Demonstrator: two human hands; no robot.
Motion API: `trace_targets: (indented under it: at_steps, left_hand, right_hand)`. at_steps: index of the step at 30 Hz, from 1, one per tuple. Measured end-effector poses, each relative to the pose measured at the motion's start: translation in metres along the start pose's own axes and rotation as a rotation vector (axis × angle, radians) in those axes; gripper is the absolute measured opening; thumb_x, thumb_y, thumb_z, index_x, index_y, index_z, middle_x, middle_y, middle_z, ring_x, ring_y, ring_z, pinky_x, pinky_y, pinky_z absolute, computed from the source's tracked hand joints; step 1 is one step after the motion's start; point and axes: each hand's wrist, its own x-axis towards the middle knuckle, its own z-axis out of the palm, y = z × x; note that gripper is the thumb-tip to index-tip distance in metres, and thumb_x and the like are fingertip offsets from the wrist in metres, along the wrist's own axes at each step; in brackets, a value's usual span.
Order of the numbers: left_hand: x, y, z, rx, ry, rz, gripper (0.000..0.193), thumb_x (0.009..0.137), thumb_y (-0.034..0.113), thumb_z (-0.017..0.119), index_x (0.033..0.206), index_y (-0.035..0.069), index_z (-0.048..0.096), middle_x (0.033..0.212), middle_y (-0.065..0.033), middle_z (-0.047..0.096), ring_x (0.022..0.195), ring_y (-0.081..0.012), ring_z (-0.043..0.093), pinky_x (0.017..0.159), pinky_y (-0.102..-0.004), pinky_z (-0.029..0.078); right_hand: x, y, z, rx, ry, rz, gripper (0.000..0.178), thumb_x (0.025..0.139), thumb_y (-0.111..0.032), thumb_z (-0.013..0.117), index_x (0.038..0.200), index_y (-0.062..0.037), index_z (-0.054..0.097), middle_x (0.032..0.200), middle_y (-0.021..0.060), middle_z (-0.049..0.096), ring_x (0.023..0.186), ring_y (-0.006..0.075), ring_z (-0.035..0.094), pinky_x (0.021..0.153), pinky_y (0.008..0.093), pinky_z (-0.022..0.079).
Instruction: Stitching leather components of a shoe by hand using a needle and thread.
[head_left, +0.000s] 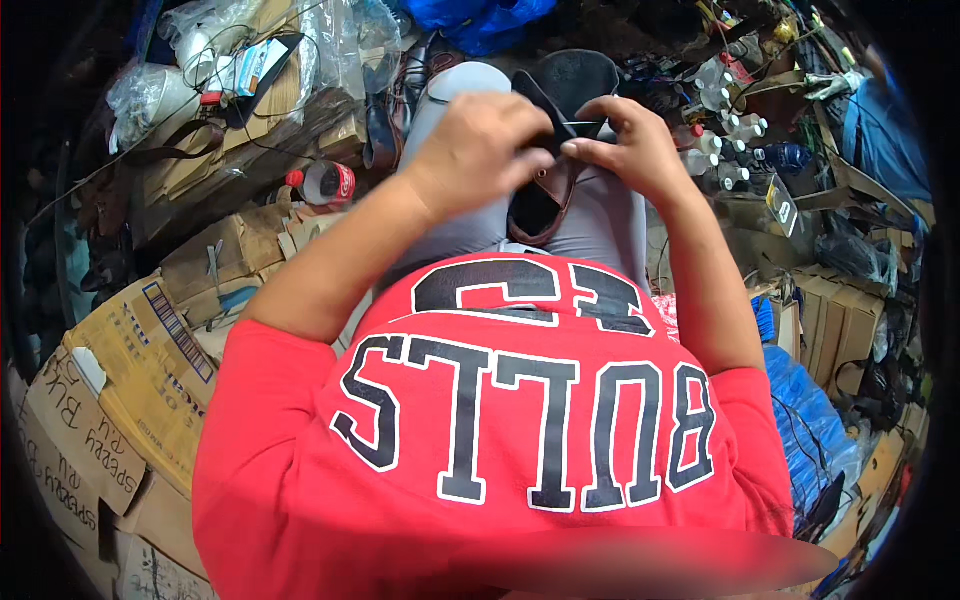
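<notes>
A dark leather shoe (546,190) with a brown edge, a metal eyelet and a black lining rests between my grey-clad knees, its opening toward me. My left hand (485,145) is at the shoe's left side, partly blurred, with its fingers curled; whatever they hold cannot be made out. On the other side, my right hand (635,145) bends its forefinger and thumb around a thin, pale, needle-like piece (582,123) that crosses over the shoe. The right thumb tip lies by the shoe's upper edge. Behind it stands a wide black piece (575,80), apparently part of the same shoe.
A bottle with a red cap (325,183) lies to the left beside stacked cardboard (150,370) and plastic bags (150,100). Several small bottles (725,150) cluster at the right. Blue plastic sheeting (810,430) and cartons (835,320) sit near my right elbow.
</notes>
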Motion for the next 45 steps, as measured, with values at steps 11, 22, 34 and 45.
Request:
trace_targets:
  at_steps: [11,22,34,45]
  left_hand:
    - [0.018,-0.011,0.007,-0.291,-0.093,-0.109,0.019,0.078,0.014,0.068,0.095,0.005,0.066,0.100,-0.0102,0.066,0.082,-0.0284,0.063,0.070,-0.0337,0.050]
    - [0.095,-0.035,0.023,-0.212,-0.372,0.153,0.030,0.070,0.013,0.075,0.095,0.007,0.060,0.095,-0.0099,0.058,0.087,-0.0280,0.057,0.077,-0.0359,0.047]
    - [0.104,-0.045,0.024,-0.393,-0.641,-0.042,0.016,0.075,0.015,0.073,0.086,0.005,0.069,0.084,-0.0053,0.054,0.086,-0.0203,0.056,0.078,-0.0311,0.045]
    - [0.106,-0.051,0.023,-0.445,-0.786,-0.033,0.023,0.080,0.006,0.064,0.102,0.009,0.071,0.082,-0.0031,0.054,0.079,-0.0188,0.052,0.077,-0.0303,0.043]
  right_hand:
    - [0.005,0.013,0.010,0.363,0.197,0.082,0.027,0.089,-0.026,0.059,0.104,-0.0036,0.060,0.087,0.0073,0.062,0.081,0.0145,0.056,0.075,0.0287,0.045]
    - [-0.047,-0.001,-0.006,0.035,0.065,0.023,0.020,0.081,-0.005,0.061,0.099,-0.0057,0.068,0.087,0.0137,0.067,0.077,0.0227,0.066,0.069,0.0298,0.050]
    - [-0.039,-0.018,-0.009,-0.109,-0.012,0.019,0.022,0.077,-0.007,0.060,0.097,-0.0063,0.069,0.087,0.0163,0.066,0.077,0.0287,0.066,0.070,0.0328,0.052]
    - [-0.032,-0.044,-0.013,-0.311,-0.031,0.033,0.019,0.075,-0.009,0.058,0.089,-0.0043,0.070,0.083,0.0175,0.066,0.076,0.0310,0.065,0.074,0.0372,0.052]
